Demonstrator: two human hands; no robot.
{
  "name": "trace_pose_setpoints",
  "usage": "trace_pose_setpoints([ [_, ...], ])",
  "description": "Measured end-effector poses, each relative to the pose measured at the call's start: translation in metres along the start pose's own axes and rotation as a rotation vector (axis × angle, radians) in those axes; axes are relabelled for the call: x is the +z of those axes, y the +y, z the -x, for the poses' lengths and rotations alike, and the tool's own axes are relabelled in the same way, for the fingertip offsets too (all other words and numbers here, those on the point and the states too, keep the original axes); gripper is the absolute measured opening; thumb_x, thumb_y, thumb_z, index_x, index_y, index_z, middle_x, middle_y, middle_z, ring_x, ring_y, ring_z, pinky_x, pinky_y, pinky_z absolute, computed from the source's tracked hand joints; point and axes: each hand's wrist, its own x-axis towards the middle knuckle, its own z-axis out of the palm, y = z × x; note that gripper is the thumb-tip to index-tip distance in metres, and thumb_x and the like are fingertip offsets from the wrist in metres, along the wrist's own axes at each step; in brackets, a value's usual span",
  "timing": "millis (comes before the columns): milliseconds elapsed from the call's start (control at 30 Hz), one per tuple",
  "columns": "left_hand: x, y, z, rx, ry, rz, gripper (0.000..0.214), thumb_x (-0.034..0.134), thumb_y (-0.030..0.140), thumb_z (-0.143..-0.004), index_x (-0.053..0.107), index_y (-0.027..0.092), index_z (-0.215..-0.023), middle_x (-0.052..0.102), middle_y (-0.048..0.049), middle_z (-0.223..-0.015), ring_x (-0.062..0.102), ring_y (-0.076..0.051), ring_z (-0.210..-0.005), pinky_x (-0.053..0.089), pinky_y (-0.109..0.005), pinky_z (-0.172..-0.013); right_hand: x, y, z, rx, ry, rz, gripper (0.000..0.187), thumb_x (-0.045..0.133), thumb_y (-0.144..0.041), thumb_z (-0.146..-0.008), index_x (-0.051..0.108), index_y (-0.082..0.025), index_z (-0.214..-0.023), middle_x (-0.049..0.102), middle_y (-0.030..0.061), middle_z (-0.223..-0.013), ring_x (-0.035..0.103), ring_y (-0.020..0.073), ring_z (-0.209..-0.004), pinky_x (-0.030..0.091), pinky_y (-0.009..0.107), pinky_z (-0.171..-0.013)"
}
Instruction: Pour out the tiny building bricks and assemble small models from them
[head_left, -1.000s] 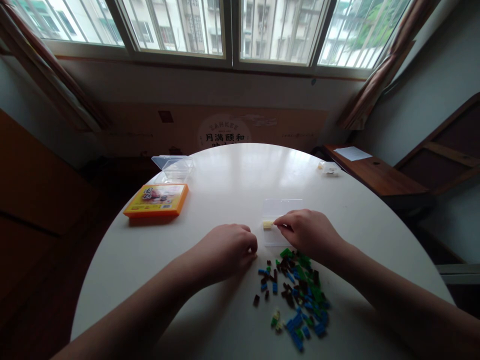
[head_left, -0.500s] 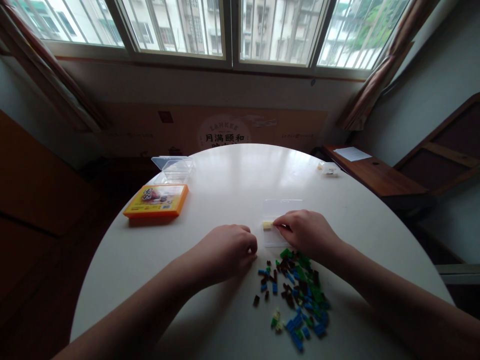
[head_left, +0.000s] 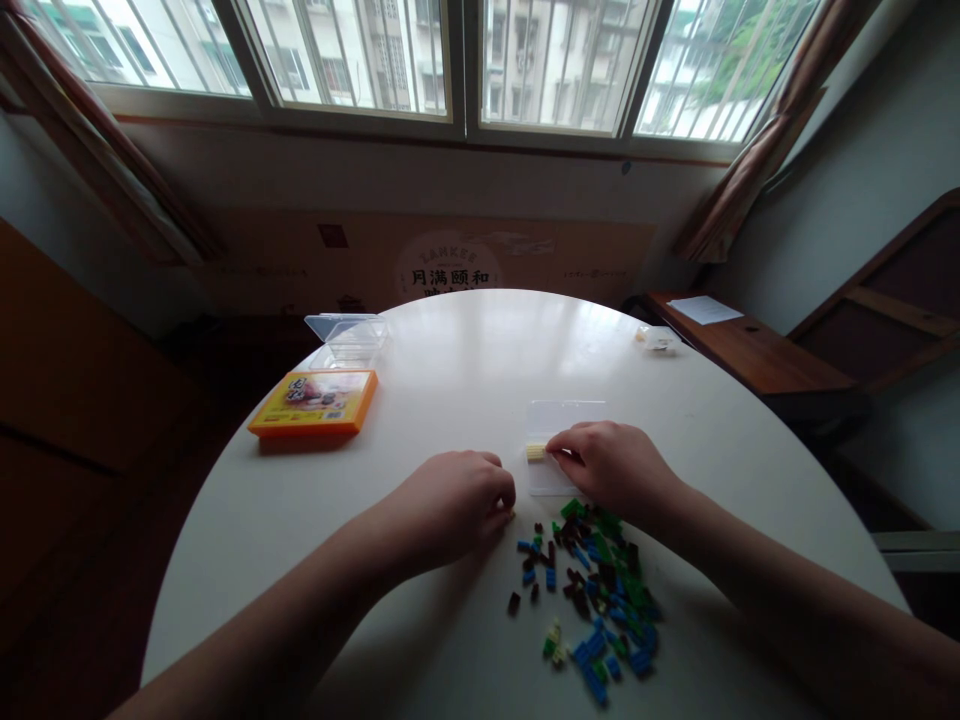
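My right hand (head_left: pixel 611 468) rests over an open clear plastic case (head_left: pixel 559 415) on the white round table (head_left: pixel 465 370), fingers pinched beside a small pale yellow brick (head_left: pixel 535 452) in the case. My left hand (head_left: pixel 450 500) lies curled in a loose fist on the table, left of a heap of small blue, green and dark bricks (head_left: pixel 596 590). What, if anything, the left fist encloses is hidden. The heap lies just in front of my right hand.
An orange box (head_left: pixel 313 401) lies at the table's left edge with an open clear case (head_left: pixel 346 338) behind it. A small clear container (head_left: pixel 660 339) sits at the far right. A wooden side table with paper (head_left: pixel 705 309) stands to the right, windows beyond.
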Motion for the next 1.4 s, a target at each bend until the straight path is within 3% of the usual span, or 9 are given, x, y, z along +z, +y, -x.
trace_pose_setpoints([
  [467, 0.000, -0.003, -0.005, 0.000, 0.008, 0.037, 0.013, 0.062, 0.016, -0.077, 0.074, 0.022, -0.080, 0.071, -0.0012, -0.086, 0.063, -0.015, -0.070, 0.044, -0.024, -0.063, -0.008, 0.002, 0.004, -0.004, 0.076, -0.017, 0.021, 0.056, -0.025, -0.089, 0.076, -0.030, -0.093, 0.075, -0.0026, -0.092, 0.067, 0.0163, -0.079, 0.041, 0.026, -0.063],
  [900, 0.002, -0.005, -0.005, 0.025, -0.013, 0.108, 0.015, 0.063, 0.015, -0.078, 0.074, 0.023, -0.082, 0.070, -0.0008, -0.089, 0.061, -0.013, -0.071, 0.044, -0.022, -0.063, -0.018, -0.002, 0.011, -0.107, 0.097, -0.095, 0.021, 0.056, -0.024, -0.090, 0.076, -0.027, -0.096, 0.075, -0.0019, -0.093, 0.067, 0.0146, -0.075, 0.041, 0.024, -0.059],
  [1200, 0.011, -0.014, -0.010, 0.011, 0.086, 0.159, 0.012, 0.063, 0.015, -0.082, 0.073, 0.021, -0.084, 0.069, -0.0007, -0.090, 0.061, -0.013, -0.073, 0.045, -0.023, -0.068, -0.018, -0.004, 0.014, -0.183, 0.114, -0.186, 0.020, 0.058, -0.022, -0.089, 0.075, -0.028, -0.098, 0.075, -0.0017, -0.090, 0.065, 0.0132, -0.070, 0.041, 0.024, -0.060],
  [1400, 0.008, -0.014, -0.012, -0.020, 0.225, 0.365, 0.006, 0.065, 0.019, -0.085, 0.070, 0.018, -0.085, 0.067, -0.0017, -0.088, 0.061, -0.012, -0.073, 0.048, -0.023, -0.069, -0.019, -0.012, 0.017, -0.245, 0.081, -0.288, 0.017, 0.058, -0.022, -0.091, 0.074, -0.026, -0.094, 0.072, -0.0023, -0.080, 0.063, 0.0111, -0.068, 0.040, 0.023, -0.061],
])
